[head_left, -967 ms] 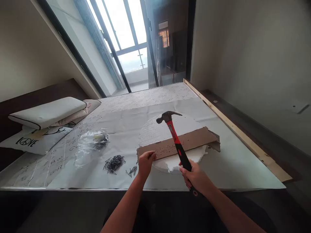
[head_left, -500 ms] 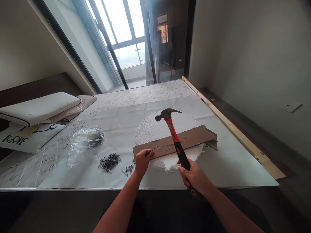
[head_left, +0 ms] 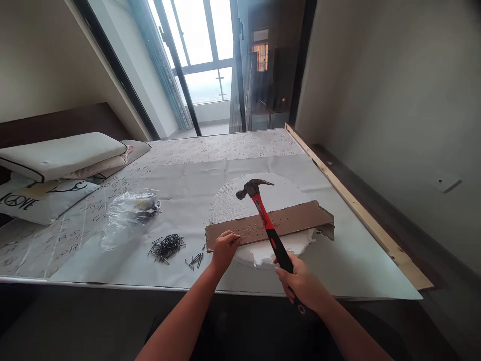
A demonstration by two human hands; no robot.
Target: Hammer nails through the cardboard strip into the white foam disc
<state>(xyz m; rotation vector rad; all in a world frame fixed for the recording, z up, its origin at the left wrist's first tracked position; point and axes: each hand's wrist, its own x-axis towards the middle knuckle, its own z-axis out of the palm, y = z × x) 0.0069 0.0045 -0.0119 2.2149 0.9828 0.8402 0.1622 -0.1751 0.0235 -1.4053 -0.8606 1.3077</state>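
Note:
My right hand [head_left: 300, 281] is wrapped around the black grip of a claw hammer [head_left: 266, 220]. The hammer has a red and black handle, and its dark metal head is raised over a brown board [head_left: 300, 215]. At the board's left part, my left hand [head_left: 225, 246] pinches a nail, mostly hidden by the fingertips, against the surface. Rows of nails stand in the board to the right of those fingers. Beneath the board lies a round white foam slab [head_left: 233, 198] with a broken near edge. Several loose nails [head_left: 194, 260] lie left of my left hand, beside a larger nail pile [head_left: 167, 247].
A clear plastic bag [head_left: 130, 213] with something dark inside lies at the left on the pale sheet [head_left: 180, 185] covering the mattress. Pillows [head_left: 63, 155] are stacked at the far left. A wooden plank [head_left: 349, 198] runs along the bed's right edge.
The hammer head has come slightly lower and to the left. My left hand stays pinched at the board, shifted a little. The camera view has tilted slightly.

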